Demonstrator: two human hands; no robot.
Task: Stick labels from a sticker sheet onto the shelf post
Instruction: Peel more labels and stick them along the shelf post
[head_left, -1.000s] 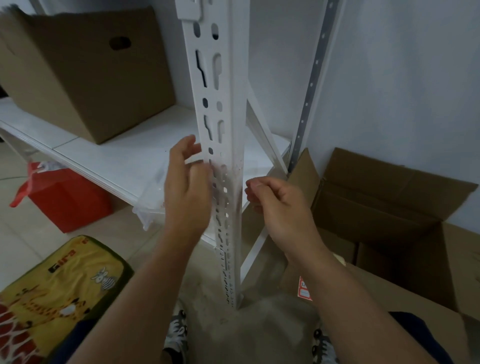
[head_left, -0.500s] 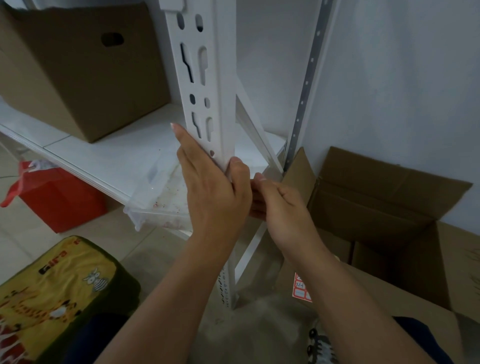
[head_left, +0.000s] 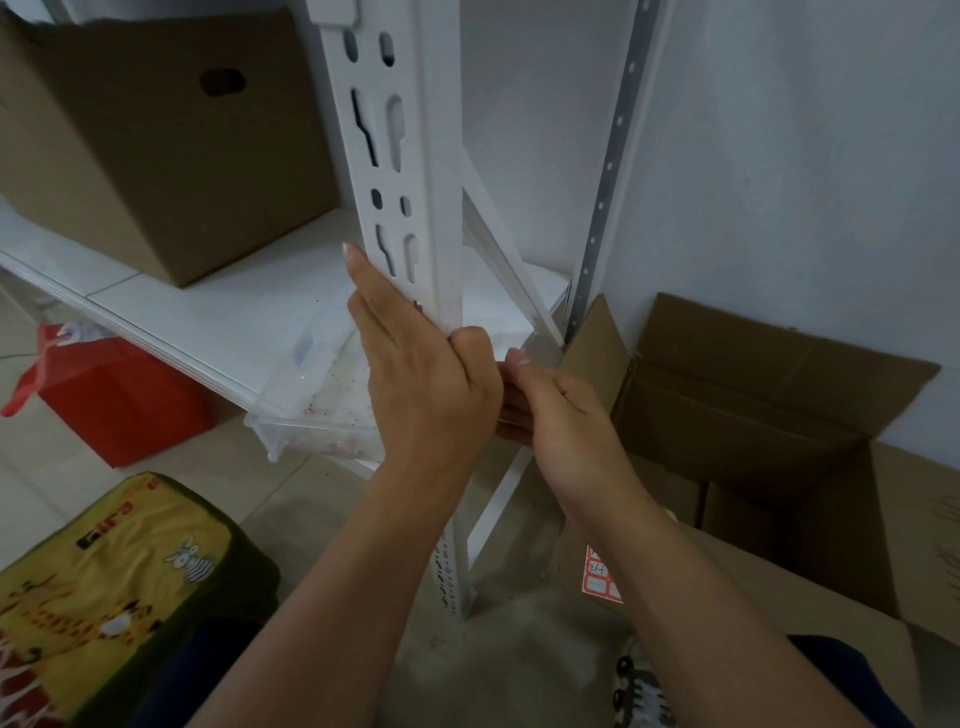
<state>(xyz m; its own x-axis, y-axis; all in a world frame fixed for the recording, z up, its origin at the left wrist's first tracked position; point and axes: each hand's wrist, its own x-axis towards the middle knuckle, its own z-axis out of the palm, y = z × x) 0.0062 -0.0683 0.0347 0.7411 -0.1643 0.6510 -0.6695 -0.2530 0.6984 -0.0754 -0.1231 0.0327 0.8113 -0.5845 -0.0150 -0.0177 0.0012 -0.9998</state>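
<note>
The white slotted shelf post (head_left: 410, 156) stands upright in the middle of the head view. My left hand (head_left: 421, 374) lies flat on its front face, fingers pointing up, thumb hooked around the right edge. A tiny red speck (head_left: 417, 304) shows at the post beside my index finger. My right hand (head_left: 561, 410) has curled fingers pressed to the post's right side, just behind my left thumb; what is under them is hidden. The red-and-white sticker sheet (head_left: 602, 577) lies on a cardboard flap below my right forearm.
A closed cardboard box (head_left: 156, 145) stands on the white shelf board (head_left: 208, 312). A clear plastic tub (head_left: 317, 395) hangs over the shelf edge. A red bag (head_left: 114, 395) and yellow cushion (head_left: 104, 597) are left; an open cardboard box (head_left: 779, 441) is right.
My left hand went from loosely touching the post to flat against it with the thumb wrapped round. My right hand moved left onto the post's side. Little has changed in the last half second.
</note>
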